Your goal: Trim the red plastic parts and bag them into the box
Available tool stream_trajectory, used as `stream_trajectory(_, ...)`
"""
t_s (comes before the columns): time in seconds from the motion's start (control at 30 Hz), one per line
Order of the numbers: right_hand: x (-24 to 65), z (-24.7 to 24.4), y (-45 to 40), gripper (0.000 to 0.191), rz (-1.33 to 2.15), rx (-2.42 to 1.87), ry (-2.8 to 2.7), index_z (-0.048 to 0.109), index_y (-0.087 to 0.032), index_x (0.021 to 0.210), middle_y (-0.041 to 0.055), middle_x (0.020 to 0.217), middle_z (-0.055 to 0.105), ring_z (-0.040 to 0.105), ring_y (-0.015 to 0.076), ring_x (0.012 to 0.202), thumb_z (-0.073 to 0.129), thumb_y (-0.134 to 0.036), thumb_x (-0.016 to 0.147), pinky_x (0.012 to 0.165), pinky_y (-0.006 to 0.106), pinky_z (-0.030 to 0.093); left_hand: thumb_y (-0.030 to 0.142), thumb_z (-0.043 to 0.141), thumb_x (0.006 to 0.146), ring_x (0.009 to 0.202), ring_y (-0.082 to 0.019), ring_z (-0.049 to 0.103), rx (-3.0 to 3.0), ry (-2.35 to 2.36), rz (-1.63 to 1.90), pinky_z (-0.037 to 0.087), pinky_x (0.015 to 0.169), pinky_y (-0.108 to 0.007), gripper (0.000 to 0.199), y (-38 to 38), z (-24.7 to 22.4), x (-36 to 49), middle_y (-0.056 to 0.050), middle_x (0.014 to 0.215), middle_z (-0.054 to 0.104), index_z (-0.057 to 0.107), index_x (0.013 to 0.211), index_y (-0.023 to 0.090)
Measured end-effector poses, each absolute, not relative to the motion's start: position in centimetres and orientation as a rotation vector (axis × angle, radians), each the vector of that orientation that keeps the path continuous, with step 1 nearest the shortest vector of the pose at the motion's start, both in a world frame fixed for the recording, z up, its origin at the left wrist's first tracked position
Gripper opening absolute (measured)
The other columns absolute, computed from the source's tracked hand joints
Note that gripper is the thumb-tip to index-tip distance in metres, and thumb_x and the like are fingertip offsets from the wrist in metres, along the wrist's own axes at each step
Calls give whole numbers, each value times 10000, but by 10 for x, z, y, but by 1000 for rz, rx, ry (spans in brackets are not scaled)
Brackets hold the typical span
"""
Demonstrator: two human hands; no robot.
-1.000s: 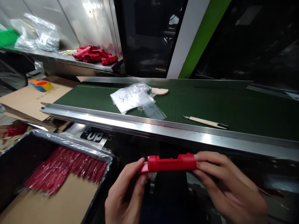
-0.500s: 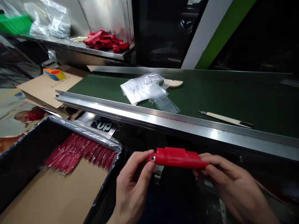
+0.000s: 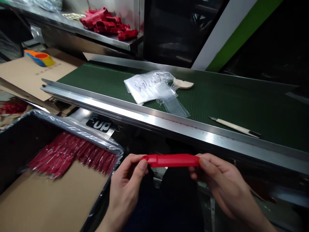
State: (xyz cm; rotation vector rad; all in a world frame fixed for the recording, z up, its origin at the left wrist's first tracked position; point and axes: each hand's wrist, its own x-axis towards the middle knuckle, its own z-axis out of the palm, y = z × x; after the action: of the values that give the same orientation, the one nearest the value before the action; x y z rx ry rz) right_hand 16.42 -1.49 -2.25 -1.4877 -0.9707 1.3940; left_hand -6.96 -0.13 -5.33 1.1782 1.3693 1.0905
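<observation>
A long red plastic part [image 3: 172,160] is held level between both hands, in front of the conveyor's near rail. My left hand [image 3: 127,183] pinches its left end between thumb and fingers. At the other end my right hand [image 3: 217,177] grips the tapered tip, thumb on the near side. The fingertips behind the part are partly hidden. Beyond it on the green conveyor belt [image 3: 101,77] lie a stack of clear plastic bags [image 3: 147,88] with handwriting, a pale half-round piece [image 3: 183,84] and a craft knife [image 3: 235,126] with a light handle.
A black-lined box [image 3: 101,144] at lower left holds several bagged red parts [image 3: 72,151] on cardboard. More red parts [image 3: 103,21] are piled on a metal shelf [image 3: 116,41]. A tape roll in an orange, blue and yellow holder [image 3: 42,59] rests on flat cardboard [image 3: 19,69].
The red part has been turned about its length, so the metal-lined hole at its left end no longer shows. Both hands appear slightly further left as the view shifts.
</observation>
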Motion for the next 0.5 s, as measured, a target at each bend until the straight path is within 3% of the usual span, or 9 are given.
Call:
stream_trajectory(0.1,159,-23,-11,262,1361,-1553,-1025,698,-238,894,7,816,653,620,129,757,613,-485,888,679,202,524,313,507,977,1045,-166,603,1586,1451,1100,478,893,-253,269,6,-54,-78,-67,1127,634,577,1214,205)
stream_trajectory(0.2,144,-22,-4,292,1281,-1664,-1159,696,-226,905,11,823,667,633,128,754,615,-505,884,691,198,516,261,540,945,1404,-318,335,2248,1473,1131,239,1154,-494,554,6,-56,-71,-224,1469,411,367,1441,84)
stream_trajectory(0.3,125,-21,5,350,1281,-1684,-1197,677,-201,883,20,804,665,622,126,718,604,-543,876,664,202,511,326,557,926,1443,-368,256,2544,1413,1052,83,1184,-556,541,-10,-77,-48,-263,1474,411,475,1360,13)
stream_trajectory(0.37,116,-21,11,372,1303,-1664,-1136,654,-190,839,11,741,639,592,115,661,594,-556,878,613,201,493,350,599,895,1471,-340,194,2707,1266,1142,56,1205,-506,428,-26,-100,-35,-187,1484,438,619,1225,79)
stream_trajectory(0.43,114,-20,17,376,1321,-1624,-1066,634,-185,797,3,697,613,562,106,620,592,-550,881,578,200,471,277,619,891,1432,-276,315,2876,1068,1165,81,1214,-487,240,-39,-119,-31,-80,1382,576,697,1095,176)
stream_trajectory(0.5,117,-18,22,359,1318,-1567,-1034,628,-186,792,0,696,608,556,104,615,604,-533,879,579,202,465,220,538,943,1287,-194,514,2915,954,1084,127,1220,-437,223,-47,-122,-41,-14,1230,680,706,1090,238)
